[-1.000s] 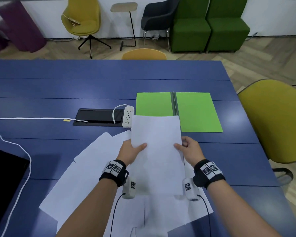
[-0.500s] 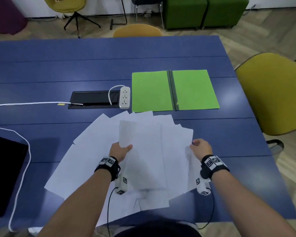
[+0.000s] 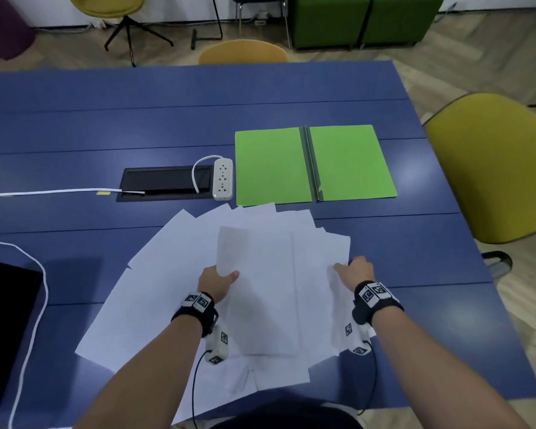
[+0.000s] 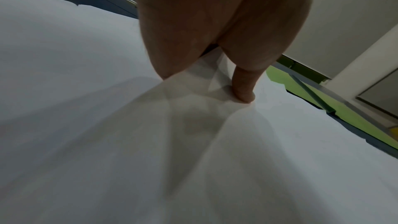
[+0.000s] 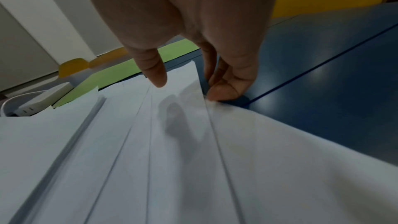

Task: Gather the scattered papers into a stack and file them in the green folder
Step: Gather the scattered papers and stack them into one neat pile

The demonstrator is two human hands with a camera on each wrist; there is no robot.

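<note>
Several white papers [image 3: 174, 274] lie fanned out on the blue table [image 3: 167, 113] in front of me. My left hand [image 3: 218, 280] pinches a small stack [image 3: 260, 289] at its left edge; its thumb [image 4: 243, 89] presses on top and the fingers are hidden beneath. My right hand [image 3: 353, 269] is at the right edge of the fan, where curled fingertips [image 5: 224, 91] meet the edge of a raised sheet [image 5: 280, 151] and the thumb [image 5: 157, 74] lies over it. The green folder [image 3: 270, 165] lies open and flat just beyond the papers, with nothing in it.
A white power strip [image 3: 222, 179] and a black cable box [image 3: 164, 182] sit left of the folder. A white cable [image 3: 44, 191] runs to the left. A black object [image 3: 0, 329] lies at the near left edge. A yellow chair [image 3: 492, 168] stands at the right.
The stack I held up in both hands has come down onto the fanned papers. My right hand let go of it and moved out to the right edge of the fan.
</note>
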